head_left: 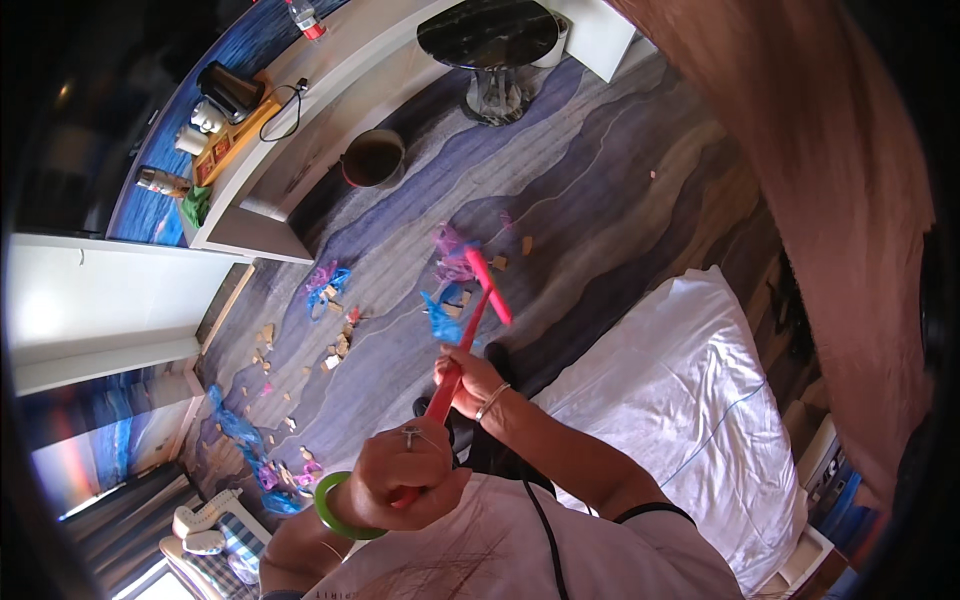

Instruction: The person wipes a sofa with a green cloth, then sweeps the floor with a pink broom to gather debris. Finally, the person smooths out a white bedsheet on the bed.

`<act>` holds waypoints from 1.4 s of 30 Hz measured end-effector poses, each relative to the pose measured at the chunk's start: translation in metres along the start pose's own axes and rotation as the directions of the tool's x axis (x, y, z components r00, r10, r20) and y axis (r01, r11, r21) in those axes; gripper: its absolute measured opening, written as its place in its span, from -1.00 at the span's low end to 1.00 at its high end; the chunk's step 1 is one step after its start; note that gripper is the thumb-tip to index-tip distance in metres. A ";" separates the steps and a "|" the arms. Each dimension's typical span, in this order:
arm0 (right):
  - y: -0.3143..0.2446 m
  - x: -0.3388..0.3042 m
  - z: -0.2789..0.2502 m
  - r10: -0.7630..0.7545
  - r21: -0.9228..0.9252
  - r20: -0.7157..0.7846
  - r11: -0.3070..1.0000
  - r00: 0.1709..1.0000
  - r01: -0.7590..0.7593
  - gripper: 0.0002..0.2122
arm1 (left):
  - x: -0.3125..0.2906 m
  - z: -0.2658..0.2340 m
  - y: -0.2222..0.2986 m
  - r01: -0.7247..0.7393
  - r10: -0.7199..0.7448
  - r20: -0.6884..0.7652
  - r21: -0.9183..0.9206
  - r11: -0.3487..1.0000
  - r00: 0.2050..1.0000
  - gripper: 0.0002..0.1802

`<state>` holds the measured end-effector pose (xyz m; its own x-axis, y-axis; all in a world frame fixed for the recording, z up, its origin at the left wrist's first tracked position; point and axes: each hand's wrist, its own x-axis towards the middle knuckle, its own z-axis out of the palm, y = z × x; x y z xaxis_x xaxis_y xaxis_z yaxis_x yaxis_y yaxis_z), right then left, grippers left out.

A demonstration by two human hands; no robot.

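Observation:
Both my hands are wrapped round the red pole of a broom (pixel 468 340). My left hand (pixel 405 468), with a green bangle at its wrist, is closed over the top end near my body. Lower down the pole, my right hand (pixel 467 382) grips it, a thin bracelet at the wrist. The broom's pink bar-shaped head (pixel 490 287) is down by the floor; I cannot make out its bristles. Beside the head lie a crumpled pink plastic bag (pixel 452 255), a blue plastic bag (pixel 441 318) and small tan pieces.
More bags (pixel 325 287) and tan scraps (pixel 340 350) litter the patterned floor to the left. A bed with a white cover (pixel 690 370) stands at right. A dark bin (pixel 373 158), a round black table (pixel 488 35) and a counter with a kettle (pixel 230 92) are farther off.

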<state>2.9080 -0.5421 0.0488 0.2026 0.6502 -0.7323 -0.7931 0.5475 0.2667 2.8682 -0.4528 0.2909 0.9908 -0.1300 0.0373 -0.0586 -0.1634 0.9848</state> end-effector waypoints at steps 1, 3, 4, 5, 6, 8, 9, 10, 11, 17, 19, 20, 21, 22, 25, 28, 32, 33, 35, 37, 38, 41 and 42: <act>-0.014 0.000 0.001 -0.076 -0.093 0.010 0.993 0.997 0.077 -0.90 | 0.005 0.007 -0.006 -0.024 0.024 -0.034 0.004 1.000 0.999 -0.67; -0.052 0.015 -0.003 -0.157 -0.114 -0.067 0.982 0.985 0.149 -0.89 | 0.017 0.021 -0.031 -0.062 0.061 -0.097 -0.007 0.998 0.993 -0.66; -0.075 0.025 -0.006 -0.231 -0.221 -0.064 0.952 0.971 0.211 -0.89 | 0.022 0.030 -0.056 -0.075 0.071 -0.132 -0.027 0.997 0.989 -0.66; -0.096 0.036 -0.013 -0.294 -0.327 -0.061 0.909 0.954 0.259 -0.90 | 0.025 0.040 -0.081 -0.080 0.070 -0.172 -0.047 0.996 0.983 -0.66; -0.120 0.054 -0.021 -0.321 -0.353 -0.080 0.895 0.944 0.274 -0.89 | 0.030 0.048 -0.106 -0.086 0.071 -0.201 -0.068 0.994 0.977 -0.66; -0.138 0.085 -0.038 -0.335 -0.417 -0.128 0.872 0.934 0.256 -0.89 | 0.030 0.061 -0.152 -0.059 0.021 -0.281 -0.127 0.990 0.960 -0.67; -0.134 0.095 -0.037 -0.328 -0.446 -0.157 0.865 0.931 0.230 -0.89 | 0.026 0.059 -0.156 -0.055 0.011 -0.332 -0.122 0.991 0.943 -0.67; -0.125 0.105 -0.038 -0.321 -0.477 -0.185 0.855 0.929 0.201 -0.88 | 0.020 0.055 -0.157 -0.051 0.002 -0.386 -0.115 0.992 0.923 -0.67; -0.107 0.115 -0.040 -0.280 -0.467 -0.194 0.869 0.940 0.162 -0.89 | 0.011 0.050 -0.157 -0.047 -0.006 -0.441 -0.107 0.993 0.897 -0.66; 0.040 0.079 -0.004 0.094 -0.512 -0.189 0.840 0.977 -0.180 -0.88 | -0.056 0.003 -0.050 0.203 -0.118 -0.520 0.109 0.973 0.846 -0.66; 0.069 0.058 0.006 0.122 -0.488 -0.190 0.849 0.974 -0.201 -0.88 | -0.077 0.002 -0.033 0.128 -0.039 -0.530 0.133 0.983 0.847 -0.67; 0.076 0.049 0.005 0.114 -0.505 -0.189 0.841 0.975 -0.196 -0.88 | -0.086 0.003 -0.029 0.085 -0.013 -0.544 0.107 0.991 0.839 -0.68; 0.071 0.047 -0.002 0.152 -0.526 -0.170 0.822 0.974 -0.220 -0.87 | -0.092 0.005 -0.029 0.058 0.008 -0.545 0.104 0.993 0.838 -0.67; 0.062 0.050 -0.011 0.152 -0.542 -0.190 0.807 0.970 -0.232 -0.88 | -0.095 0.005 -0.030 0.043 0.006 -0.533 0.080 0.996 0.846 -0.66; 0.030 0.063 -0.040 0.079 -0.541 -0.244 0.816 0.967 -0.203 -0.90 | -0.099 0.010 -0.048 0.072 -0.069 -0.525 -0.016 0.997 0.849 -0.61; 0.026 0.086 -0.064 -0.026 -0.533 -0.341 0.829 0.940 -0.171 -0.89 | -0.119 0.019 -0.090 0.181 -0.239 -0.557 -0.157 0.971 0.795 -0.69; 0.090 0.113 -0.096 0.307 -0.489 -0.274 0.772 0.912 -0.407 -0.81 | -0.132 0.002 -0.059 0.235 -0.170 -0.528 0.058 0.970 0.832 -0.66; 0.094 0.135 -0.110 0.434 -0.475 -0.201 0.741 0.878 -0.475 -0.82 | -0.133 -0.008 -0.045 0.266 -0.179 -0.477 0.121 0.956 0.861 -0.65; 0.130 0.081 -0.038 0.492 -0.397 -0.254 0.732 0.833 -0.554 -0.87 | -0.145 -0.018 -0.025 0.222 -0.094 -0.470 0.224 0.949 0.878 -0.67; 0.130 0.063 -0.012 0.502 -0.466 -0.193 0.709 0.843 -0.529 -0.87 | -0.138 -0.015 -0.013 0.131 0.011 -0.537 0.227 0.965 0.843 -0.65; 0.124 0.056 0.005 0.412 -0.530 -0.191 0.721 0.891 -0.447 -0.88 | -0.129 -0.016 -0.011 0.067 0.056 -0.563 0.196 0.978 0.824 -0.63; 0.072 0.057 0.033 0.386 -0.559 0.044 0.774 0.921 -0.297 -0.89 | -0.095 -0.025 -0.019 -0.061 0.163 -0.503 0.213 0.975 0.849 -0.63; 0.048 0.067 0.039 0.266 -0.558 -0.039 0.794 0.963 -0.242 -0.89 | -0.077 -0.028 -0.022 -0.086 0.173 -0.472 0.200 0.976 0.864 -0.63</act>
<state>2.9056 -0.4519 0.0369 -0.0383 0.7516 -0.6586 -0.9991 -0.0163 0.0396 2.7971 -0.4122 0.2708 0.9037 0.3212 0.2831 -0.1670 -0.3443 0.9239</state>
